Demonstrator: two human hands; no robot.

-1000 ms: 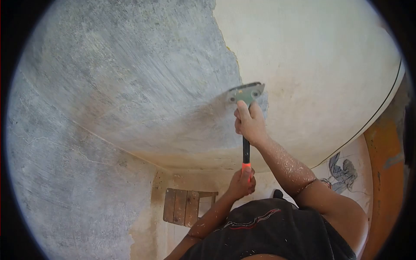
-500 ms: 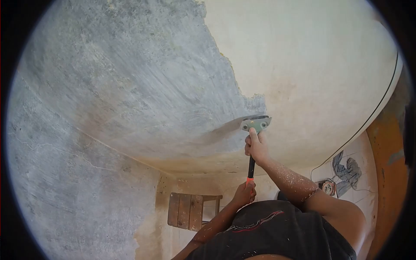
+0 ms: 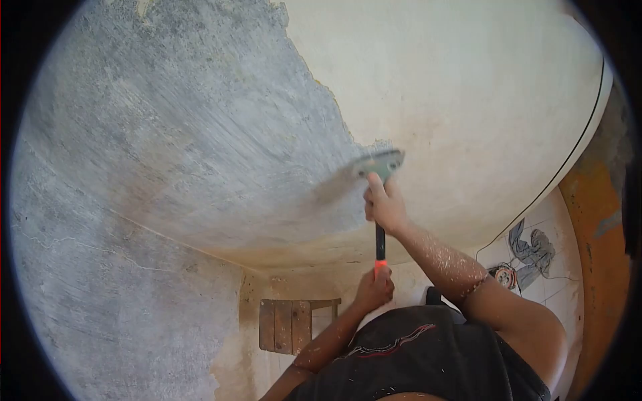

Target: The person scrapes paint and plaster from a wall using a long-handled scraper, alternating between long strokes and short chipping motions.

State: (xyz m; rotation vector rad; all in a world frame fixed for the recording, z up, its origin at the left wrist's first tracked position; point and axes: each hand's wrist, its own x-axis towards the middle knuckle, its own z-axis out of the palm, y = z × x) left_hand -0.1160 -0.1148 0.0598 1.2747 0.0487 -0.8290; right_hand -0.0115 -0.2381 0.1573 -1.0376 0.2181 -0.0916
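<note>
A long-handled scraper (image 3: 380, 244) with a wide greenish head stands against the wall, its blade at the edge between bare grey plaster (image 3: 221, 113) and cream paint (image 3: 455, 87). My right hand (image 3: 387, 204) is wrapped round the top of the handle just below the head, thumb up toward it. Lower down, my left hand (image 3: 374, 290) is closed round the orange end of the handle. The scraper head is slightly blurred. White flecks cover my right forearm.
A wooden stool (image 3: 285, 326) stands on the floor at the wall's foot. To the right lie a grey cloth (image 3: 532, 252) and a round reel-like object (image 3: 503, 276). A black cable (image 3: 576, 155) runs down the wall's right side. An orange surface (image 3: 588, 234) borders the far right.
The scraper and both my hands have moved up and slightly left along the wall. Both hands keep their hold. The view has shifted slightly.
</note>
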